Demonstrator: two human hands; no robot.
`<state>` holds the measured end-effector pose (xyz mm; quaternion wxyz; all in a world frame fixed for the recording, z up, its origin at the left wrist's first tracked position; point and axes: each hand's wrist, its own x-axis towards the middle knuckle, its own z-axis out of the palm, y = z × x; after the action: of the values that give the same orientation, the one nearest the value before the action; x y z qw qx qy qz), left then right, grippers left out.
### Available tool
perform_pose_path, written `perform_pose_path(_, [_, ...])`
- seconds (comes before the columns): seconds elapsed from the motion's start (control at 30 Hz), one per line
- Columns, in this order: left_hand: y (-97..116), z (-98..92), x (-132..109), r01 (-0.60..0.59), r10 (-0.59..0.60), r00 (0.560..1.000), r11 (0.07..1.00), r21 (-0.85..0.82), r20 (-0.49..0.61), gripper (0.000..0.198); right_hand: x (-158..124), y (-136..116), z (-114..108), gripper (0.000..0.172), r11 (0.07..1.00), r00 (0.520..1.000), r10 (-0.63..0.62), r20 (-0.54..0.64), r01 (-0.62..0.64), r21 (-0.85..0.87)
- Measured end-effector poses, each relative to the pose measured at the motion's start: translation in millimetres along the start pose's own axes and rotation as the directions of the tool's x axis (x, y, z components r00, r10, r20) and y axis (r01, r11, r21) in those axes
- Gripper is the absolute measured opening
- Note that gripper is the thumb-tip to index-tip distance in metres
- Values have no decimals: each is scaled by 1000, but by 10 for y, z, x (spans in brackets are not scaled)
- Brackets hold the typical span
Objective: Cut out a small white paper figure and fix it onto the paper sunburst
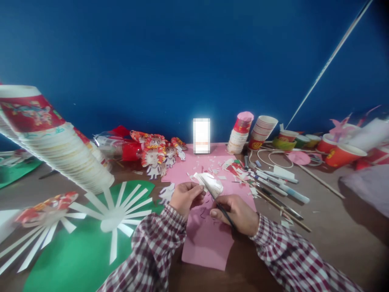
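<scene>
My left hand (pixel 187 198) pinches the left edge of a small white paper piece (pixel 215 184) over the pink paper (pixel 209 247). Closed around the dark handles of a pair of scissors (pixel 223 211), my right hand (pixel 238 213) points the blades up and left against that piece. Its fingers hide part of the handles. Beside my left wrist lies a white paper cutout (pixel 167 194). Little white scraps (pixel 202 162) are scattered on the pink paper beyond my hands.
Leaning paper cup stacks (pixel 69 150) and a green sheet (pixel 75 251) with a white cut-strip cup (pixel 112 219) fill the left. Paper figures (pixel 153 156) stand behind. Markers (pixel 273 184), sticks, more cup stacks (pixel 238 136) and an orange cup (pixel 343 155) are to the right.
</scene>
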<state>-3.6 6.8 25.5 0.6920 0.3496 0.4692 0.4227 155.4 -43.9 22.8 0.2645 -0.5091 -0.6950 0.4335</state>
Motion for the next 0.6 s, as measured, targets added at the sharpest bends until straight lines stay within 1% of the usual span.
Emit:
perform_pose_path(0.3, [8,-8,-1,-1,1,1000,1000,4,28,23,2,14,-11,30,1000,1000,-3,-1,3,-29])
perform_pose_path(0.6, [30,-24,10,21,-23,999,999,40,45,26,8,-19,-6,33,1000,1000,14,17,-14,1])
